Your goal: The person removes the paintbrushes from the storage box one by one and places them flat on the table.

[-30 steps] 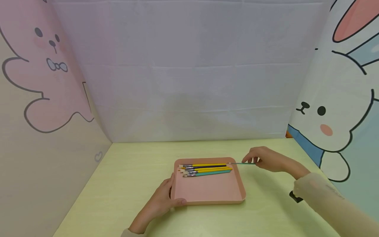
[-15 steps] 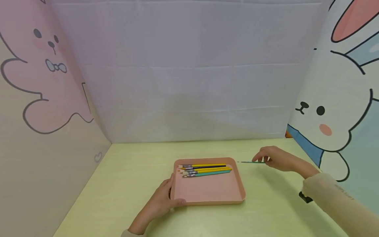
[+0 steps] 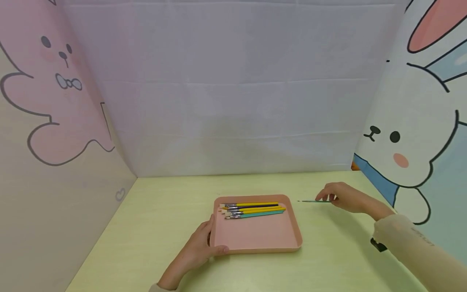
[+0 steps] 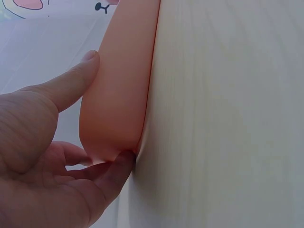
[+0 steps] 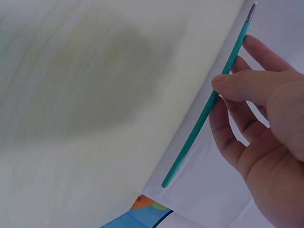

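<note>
A teal paintbrush (image 5: 202, 118) is pinched between the thumb and fingers of my right hand (image 3: 344, 196), over the table to the right of the tray. Its bristle tip points left toward the tray in the head view. My left hand (image 3: 198, 243) grips the pink tray (image 3: 255, 239) at its near left corner, thumb along the front wall and fingers round the left side. Seen from the left wrist, fingertips (image 4: 124, 159) reach the tray's lower edge by the table. Several paintbrushes (image 3: 255, 209) with yellow, dark and teal handles lie side by side in the tray's far half, bristles to the left.
The pale wooden table (image 3: 164, 219) meets a white cloth backdrop (image 3: 233, 121) at its far edge. Printed side panels rise left and right, the right one bearing a rabbit (image 3: 412, 134). A small black object (image 3: 378, 245) shows below the right sleeve.
My right hand has moved right with the teal paintbrush, its tip passing from over the tray's far right corner to outside the tray. The left hand and tray stay put.
</note>
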The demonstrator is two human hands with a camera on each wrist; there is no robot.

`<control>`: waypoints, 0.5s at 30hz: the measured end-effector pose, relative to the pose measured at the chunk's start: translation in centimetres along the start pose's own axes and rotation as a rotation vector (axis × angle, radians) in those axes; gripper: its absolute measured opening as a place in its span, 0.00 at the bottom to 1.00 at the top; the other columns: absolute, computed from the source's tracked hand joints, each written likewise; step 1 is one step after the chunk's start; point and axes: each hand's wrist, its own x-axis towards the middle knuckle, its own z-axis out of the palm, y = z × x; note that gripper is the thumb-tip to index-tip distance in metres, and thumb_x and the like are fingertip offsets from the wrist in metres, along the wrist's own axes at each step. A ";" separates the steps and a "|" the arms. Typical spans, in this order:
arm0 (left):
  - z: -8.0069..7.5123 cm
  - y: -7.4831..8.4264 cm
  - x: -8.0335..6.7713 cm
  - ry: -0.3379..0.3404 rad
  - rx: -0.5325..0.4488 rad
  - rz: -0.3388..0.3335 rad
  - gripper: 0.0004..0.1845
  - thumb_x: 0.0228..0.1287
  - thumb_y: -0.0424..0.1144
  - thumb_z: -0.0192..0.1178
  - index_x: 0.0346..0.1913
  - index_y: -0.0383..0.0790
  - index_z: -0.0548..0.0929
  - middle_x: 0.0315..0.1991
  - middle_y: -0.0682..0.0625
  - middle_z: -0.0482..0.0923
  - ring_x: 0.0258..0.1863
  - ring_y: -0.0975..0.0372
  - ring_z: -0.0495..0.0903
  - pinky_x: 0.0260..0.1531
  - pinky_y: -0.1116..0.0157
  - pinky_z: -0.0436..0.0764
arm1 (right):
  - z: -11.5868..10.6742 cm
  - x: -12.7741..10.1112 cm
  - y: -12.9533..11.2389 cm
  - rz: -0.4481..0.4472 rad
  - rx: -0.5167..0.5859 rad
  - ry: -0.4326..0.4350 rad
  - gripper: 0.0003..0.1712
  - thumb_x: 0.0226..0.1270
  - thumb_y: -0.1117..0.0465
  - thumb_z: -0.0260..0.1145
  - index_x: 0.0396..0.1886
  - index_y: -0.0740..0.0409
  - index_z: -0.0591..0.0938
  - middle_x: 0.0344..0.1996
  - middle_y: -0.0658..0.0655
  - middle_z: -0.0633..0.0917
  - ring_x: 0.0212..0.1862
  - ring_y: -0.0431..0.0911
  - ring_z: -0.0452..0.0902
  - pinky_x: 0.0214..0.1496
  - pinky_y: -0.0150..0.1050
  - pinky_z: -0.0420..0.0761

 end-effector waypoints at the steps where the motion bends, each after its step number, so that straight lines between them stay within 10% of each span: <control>1: 0.0 0.0 0.0 -0.001 0.000 0.000 0.65 0.56 0.56 0.81 0.86 0.38 0.50 0.77 0.33 0.63 0.69 0.45 0.73 0.67 0.40 0.72 | 0.1 0.0 0.1 0.000 -0.001 0.002 0.27 0.63 0.84 0.67 0.53 0.55 0.90 0.42 0.50 0.86 0.41 0.46 0.83 0.41 0.36 0.84; 15: 0.0 0.2 -0.1 -0.005 -0.011 -0.013 0.65 0.56 0.55 0.81 0.86 0.38 0.50 0.78 0.33 0.63 0.68 0.46 0.73 0.67 0.42 0.73 | 1.2 0.5 2.5 0.003 -0.007 0.020 0.27 0.61 0.86 0.65 0.52 0.57 0.90 0.42 0.52 0.87 0.40 0.46 0.84 0.41 0.37 0.84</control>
